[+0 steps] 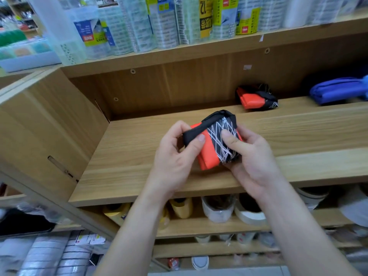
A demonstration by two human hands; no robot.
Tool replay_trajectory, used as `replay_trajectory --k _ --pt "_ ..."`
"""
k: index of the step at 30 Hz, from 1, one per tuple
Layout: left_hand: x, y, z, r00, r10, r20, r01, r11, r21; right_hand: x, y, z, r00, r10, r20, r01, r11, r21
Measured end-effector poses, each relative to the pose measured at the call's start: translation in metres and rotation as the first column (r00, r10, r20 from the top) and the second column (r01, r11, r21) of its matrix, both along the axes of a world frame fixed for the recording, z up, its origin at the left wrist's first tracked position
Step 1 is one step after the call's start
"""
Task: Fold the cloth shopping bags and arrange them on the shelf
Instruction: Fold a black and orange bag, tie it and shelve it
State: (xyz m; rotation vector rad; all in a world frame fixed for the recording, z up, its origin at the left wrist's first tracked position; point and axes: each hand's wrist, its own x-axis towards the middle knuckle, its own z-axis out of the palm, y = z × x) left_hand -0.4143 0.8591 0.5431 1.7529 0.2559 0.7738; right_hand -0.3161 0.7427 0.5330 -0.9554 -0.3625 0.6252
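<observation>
A folded orange and black cloth bag (209,154) with a white line pattern is held above the wooden shelf (139,156). My left hand (175,158) pinches its black strap at the left side. My right hand (251,156) grips the patterned black part, thumb on top. A second folded orange and black bag (255,98) lies at the back of the shelf. A blue folded bag (338,90) lies at the back right.
The upper shelf (219,50) carries rolls of clear tape and a pale plastic basket (25,56). Tape rolls (219,208) stand on the shelf below. The wooden side panel (45,124) closes the shelf on the left.
</observation>
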Motion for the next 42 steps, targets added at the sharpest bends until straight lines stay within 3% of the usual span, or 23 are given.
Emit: replay_trajectory --k 2,4,7,9,13,15,18,27,32,34,35,36,38,40,42 --pt "-0.001 0.008 0.008 0.995 -0.101 -0.007 0.1 0.989 -0.105 0.008 -0.008 0.002 0.968 0.082 0.236 -0.047 0.987 -0.153" --pt "0.001 0.007 0.009 0.984 -0.174 0.03 0.176 0.961 -0.213 0.01 -0.01 0.006 0.936 0.029 0.35 0.037 0.983 -0.18" --pt "0.004 -0.005 0.007 0.96 -0.206 0.192 0.274 0.842 -0.465 0.002 -0.003 0.009 0.946 -0.139 0.294 0.133 0.99 0.04" --pt "0.006 -0.012 0.003 0.938 -0.195 0.285 0.324 0.786 -0.527 -0.005 0.002 0.008 0.963 -0.198 0.181 0.178 0.977 0.12" --pt "0.002 -0.014 0.001 0.916 -0.24 0.321 0.339 0.892 -0.3 -0.004 0.004 0.011 0.981 -0.188 0.034 0.178 0.964 0.2" --pt "-0.003 -0.01 0.004 0.943 -0.238 0.232 0.258 0.964 -0.06 -0.003 0.003 0.012 0.988 -0.151 -0.008 0.149 0.961 0.235" --pt "-0.006 -0.004 0.008 0.987 -0.123 0.099 0.101 0.973 0.208 -0.002 0.005 0.012 0.99 -0.131 -0.043 0.138 0.957 0.254" --pt "-0.005 -0.025 0.005 0.99 0.016 0.14 0.008 0.985 -0.171 -0.013 0.014 0.009 0.956 -0.191 -0.221 0.237 0.95 0.203" --pt "-0.006 -0.017 0.01 0.996 -0.074 0.04 0.074 0.997 0.009 -0.015 0.009 0.003 0.963 -0.145 -0.226 0.174 0.978 0.115" --pt "-0.007 -0.015 0.012 0.998 -0.058 -0.002 0.058 0.998 0.026 -0.013 0.004 -0.001 0.965 -0.261 0.01 0.261 0.965 -0.033" --pt "-0.007 -0.013 0.013 0.998 -0.053 -0.019 0.053 0.999 0.003 -0.011 0.0 -0.001 0.922 -0.307 0.238 0.336 0.937 -0.095" --pt "-0.008 -0.01 0.016 0.998 -0.049 -0.034 0.048 0.998 -0.035 -0.009 -0.004 0.0 0.821 -0.301 0.485 0.399 0.91 -0.11" --pt "-0.008 -0.003 0.02 0.997 -0.07 -0.035 0.064 0.986 -0.157 -0.007 -0.012 0.001 0.516 -0.147 0.844 0.449 0.885 -0.12" --pt "-0.007 0.004 0.025 0.989 -0.143 -0.029 0.127 0.942 -0.311 -0.002 -0.016 -0.001 0.143 -0.024 0.989 0.527 0.848 -0.055" --pt "-0.007 0.006 0.027 0.978 -0.204 -0.032 0.171 0.886 -0.43 0.002 -0.017 0.001 -0.105 -0.032 0.994 0.591 0.802 0.088"
